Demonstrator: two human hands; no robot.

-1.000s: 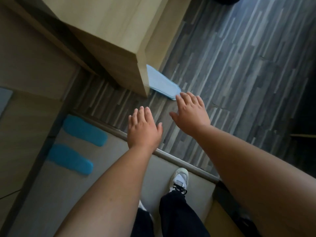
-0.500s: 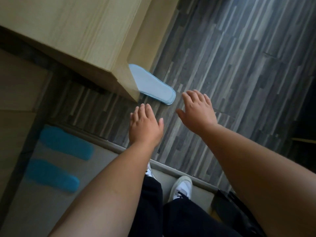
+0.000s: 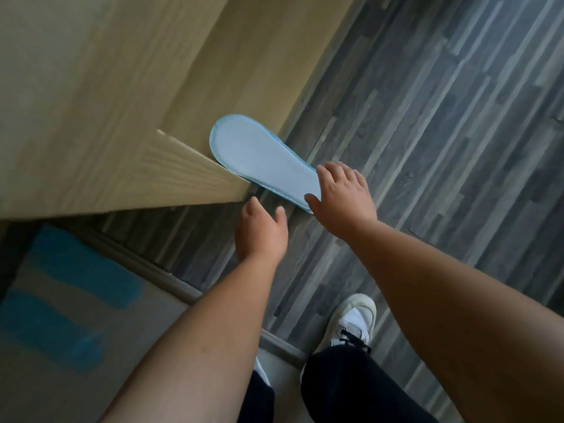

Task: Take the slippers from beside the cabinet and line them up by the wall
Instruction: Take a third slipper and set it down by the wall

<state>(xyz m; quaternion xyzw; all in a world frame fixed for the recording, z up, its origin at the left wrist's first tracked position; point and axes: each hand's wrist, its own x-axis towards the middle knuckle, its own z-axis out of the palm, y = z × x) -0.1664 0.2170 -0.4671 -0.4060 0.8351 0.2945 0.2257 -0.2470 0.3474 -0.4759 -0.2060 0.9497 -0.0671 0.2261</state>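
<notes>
A pale blue slipper lies sole-up on the dark wood floor, tight against the side of the light wooden cabinet. My right hand rests over the slipper's near end, thumb and fingers spread around its edge; a firm grip is not visible. My left hand hovers open just below the cabinet's corner, a little short of the slipper. Two darker blue slippers lie side by side on the grey floor at the lower left, blurred.
A metal threshold strip separates the dark plank floor from the grey floor. My white sneaker and dark trouser legs stand on the planks at the bottom.
I have stepped closer to the cabinet. My right hand moved forward from beside the slipper onto its near end. More of the slipper shows past the cabinet corner.
</notes>
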